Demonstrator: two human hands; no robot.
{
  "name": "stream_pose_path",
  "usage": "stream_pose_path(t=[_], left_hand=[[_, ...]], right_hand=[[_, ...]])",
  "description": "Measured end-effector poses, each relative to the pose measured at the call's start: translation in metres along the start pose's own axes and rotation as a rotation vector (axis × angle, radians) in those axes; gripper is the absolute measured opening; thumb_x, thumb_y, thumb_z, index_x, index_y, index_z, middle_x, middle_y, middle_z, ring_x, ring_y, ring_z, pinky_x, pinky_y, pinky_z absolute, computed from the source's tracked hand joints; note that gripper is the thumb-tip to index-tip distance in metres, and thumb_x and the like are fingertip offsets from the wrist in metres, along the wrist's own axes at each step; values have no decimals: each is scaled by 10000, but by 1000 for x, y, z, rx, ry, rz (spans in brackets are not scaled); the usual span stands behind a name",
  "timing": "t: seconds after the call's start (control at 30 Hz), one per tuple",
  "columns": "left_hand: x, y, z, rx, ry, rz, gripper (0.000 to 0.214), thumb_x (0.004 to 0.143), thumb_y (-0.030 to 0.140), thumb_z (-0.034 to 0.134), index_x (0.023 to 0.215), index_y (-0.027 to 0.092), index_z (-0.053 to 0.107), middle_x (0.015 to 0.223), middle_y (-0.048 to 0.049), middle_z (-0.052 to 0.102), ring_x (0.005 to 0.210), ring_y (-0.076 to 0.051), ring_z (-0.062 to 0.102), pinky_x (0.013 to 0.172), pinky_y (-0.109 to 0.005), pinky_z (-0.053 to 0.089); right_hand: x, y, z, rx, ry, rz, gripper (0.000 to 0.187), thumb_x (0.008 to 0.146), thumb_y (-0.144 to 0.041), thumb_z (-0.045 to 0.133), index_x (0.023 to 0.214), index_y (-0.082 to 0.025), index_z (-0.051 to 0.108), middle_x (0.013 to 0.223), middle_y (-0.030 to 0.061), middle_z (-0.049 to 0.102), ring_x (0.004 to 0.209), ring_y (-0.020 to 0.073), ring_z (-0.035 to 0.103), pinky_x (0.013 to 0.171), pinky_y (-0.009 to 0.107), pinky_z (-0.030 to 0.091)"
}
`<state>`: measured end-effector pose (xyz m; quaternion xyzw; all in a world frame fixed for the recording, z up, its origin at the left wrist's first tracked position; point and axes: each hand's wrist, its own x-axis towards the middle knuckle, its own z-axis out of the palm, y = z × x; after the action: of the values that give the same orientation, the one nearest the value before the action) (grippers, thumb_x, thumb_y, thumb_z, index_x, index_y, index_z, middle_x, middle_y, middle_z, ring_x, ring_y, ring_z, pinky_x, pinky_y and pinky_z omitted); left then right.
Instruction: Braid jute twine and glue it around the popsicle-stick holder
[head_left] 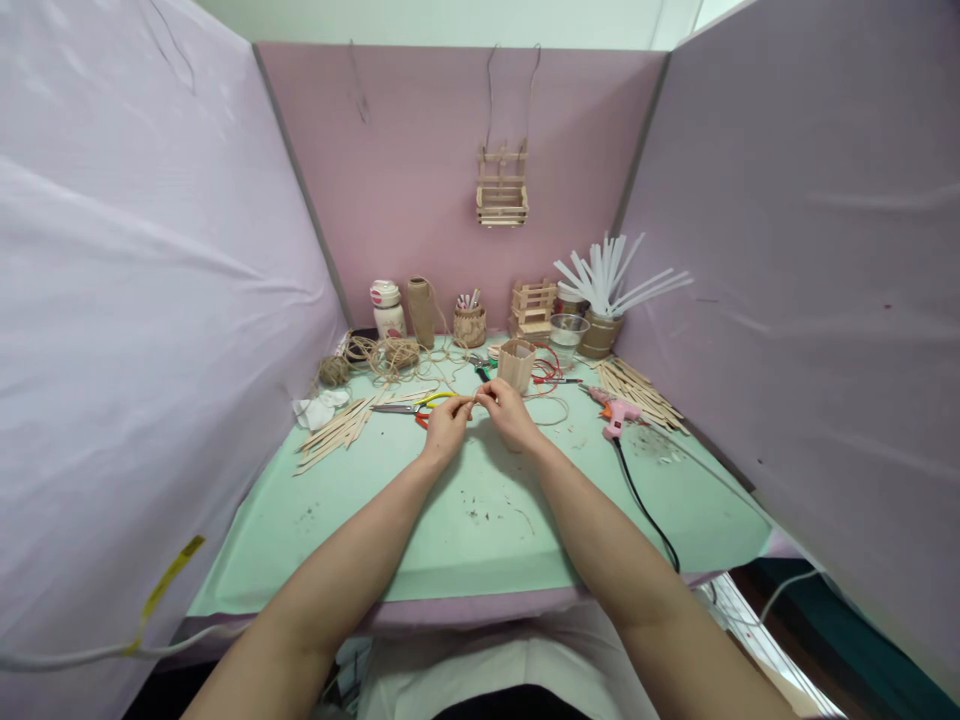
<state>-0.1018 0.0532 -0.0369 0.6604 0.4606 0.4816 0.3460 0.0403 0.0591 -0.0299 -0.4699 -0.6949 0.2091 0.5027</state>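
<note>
My left hand [447,427] and my right hand [509,413] meet over the middle of the green mat [480,520], fingertips pinched together on a thin strand of jute twine [474,403] stretched between them. Just beyond my right hand stands a small cup of wooden sticks [517,363]. Yellow-handled scissors [411,405] lie just behind my left hand. Loose twine loops [551,408] trail to the right of my right hand.
A pink glue gun [616,413] with a black cord lies at right, beside a pile of wooden sticks [637,392]. More sticks [337,430] lie at left. Twine balls, a glue bottle [388,308], a spool, jars and white sticks line the back wall. A stick basket [502,192] hangs above.
</note>
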Motion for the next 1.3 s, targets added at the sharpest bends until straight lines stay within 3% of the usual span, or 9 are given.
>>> stream_pose_path(t=[0.23, 0.47, 0.67, 0.9, 1.1, 1.3], left_hand=[[-3, 13, 0, 63, -21, 21, 194, 778, 275, 512, 771, 167, 672, 609, -5, 568, 613, -142, 490, 602, -250, 364], [-1, 12, 2, 13, -42, -54, 183, 749, 258, 512, 729, 162, 667, 557, 10, 542, 565, -136, 463, 580, -251, 352], [-5, 13, 2, 27, -50, -22, 185, 759, 250, 498, 694, 163, 648, 586, 10, 560, 596, -129, 481, 604, -244, 350], [-8, 16, 3, -20, -6, -42, 277, 771, 401, 542, 679, 155, 629, 578, 16, 534, 578, -119, 446, 567, -242, 334], [-6, 9, 4, -51, 45, -15, 270, 774, 410, 548, 706, 163, 632, 580, 19, 528, 602, -123, 461, 593, -244, 354], [-6, 9, 4, -96, -2, -16, 272, 769, 416, 537, 675, 166, 588, 596, 20, 502, 624, -124, 463, 609, -238, 357]], right_hand=[[0, -1, 4, 313, 15, 303, 188, 725, -366, 549, 693, -183, 575, 662, -9, 560, 633, 123, 475, 570, 230, 380], [-3, -8, 6, 543, 23, 470, 301, 647, -471, 624, 701, -186, 546, 631, -29, 505, 555, 87, 389, 465, 185, 300], [-3, -9, 5, 488, 22, 453, 303, 628, -472, 645, 691, -186, 567, 643, -28, 515, 573, 97, 411, 492, 211, 320], [-3, -16, 1, 491, 37, 427, 246, 631, -413, 653, 701, -186, 591, 635, -22, 528, 588, 104, 436, 499, 215, 322], [-2, -12, 2, 471, 63, 412, 253, 638, -421, 653, 715, -186, 600, 632, -12, 571, 603, 120, 486, 538, 239, 357], [-2, -8, 7, 514, 134, 390, 277, 635, -405, 645, 787, -198, 542, 640, -31, 567, 587, 113, 497, 533, 230, 368]])
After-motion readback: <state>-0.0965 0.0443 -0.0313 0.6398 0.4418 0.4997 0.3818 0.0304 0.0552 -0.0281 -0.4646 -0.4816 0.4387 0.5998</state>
